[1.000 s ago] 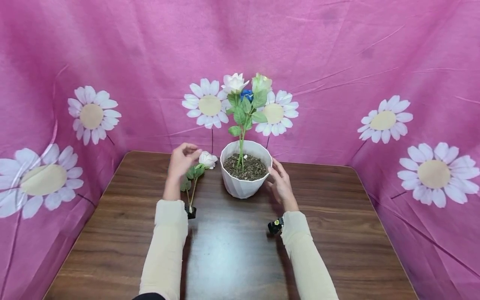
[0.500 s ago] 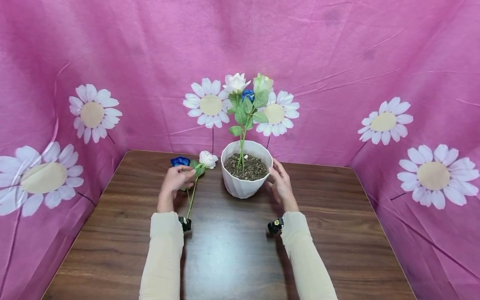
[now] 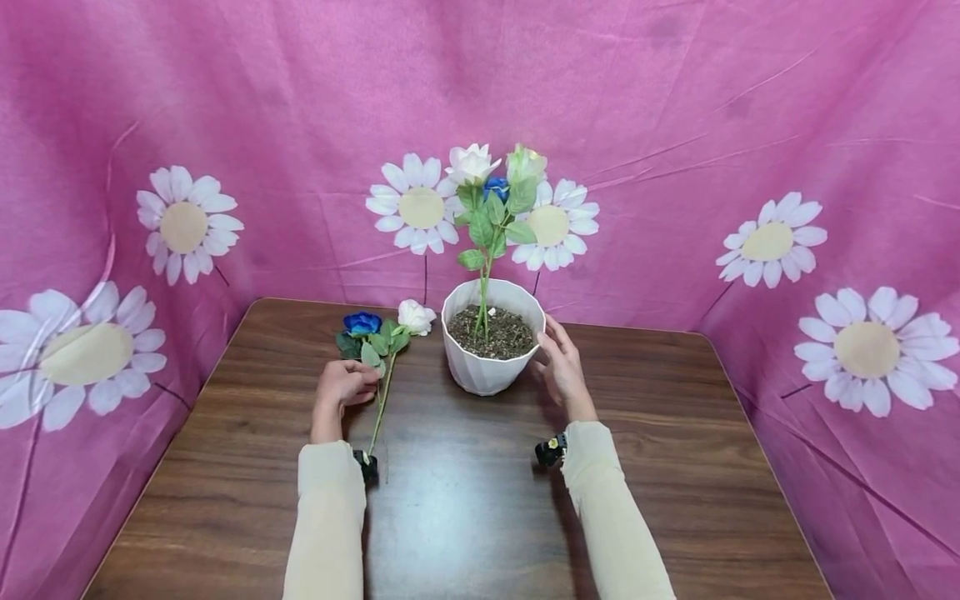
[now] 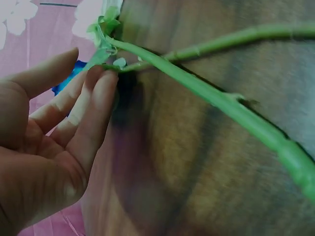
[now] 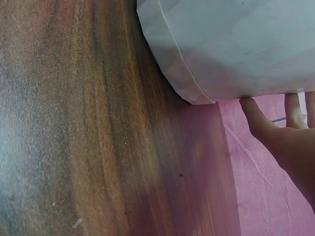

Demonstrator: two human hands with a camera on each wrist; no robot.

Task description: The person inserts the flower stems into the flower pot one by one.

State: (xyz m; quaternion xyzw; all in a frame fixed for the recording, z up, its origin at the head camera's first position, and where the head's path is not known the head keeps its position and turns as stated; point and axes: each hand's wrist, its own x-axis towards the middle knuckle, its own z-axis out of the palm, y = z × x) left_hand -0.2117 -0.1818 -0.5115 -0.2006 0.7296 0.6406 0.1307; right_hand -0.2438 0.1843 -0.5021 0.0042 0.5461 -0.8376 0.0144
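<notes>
A blue rose (image 3: 362, 323) and a white rose (image 3: 416, 317) lie side by side on the table, left of the pot. My left hand (image 3: 347, 386) is at their stems, just below the leaves. In the left wrist view its fingertips (image 4: 106, 81) touch the thinner green stem (image 4: 206, 47), while the thumb stands apart from them. On the right side of the white flowerpot (image 3: 483, 375), my right hand (image 3: 561, 367) rests its fingertips against the wall. Two pale roses (image 3: 471, 165) and a blue one (image 3: 496, 189) stand upright in the pot's soil (image 3: 510, 335).
The brown wooden table (image 3: 675, 467) ends at a pink curtain (image 3: 637, 75) printed with large white daisies, which hangs behind and on both sides. The pot stands near the table's back edge.
My left hand has come down from beside the white bloom toward the stems, uncovering the blue rose. My right hand has stayed at the pot.
</notes>
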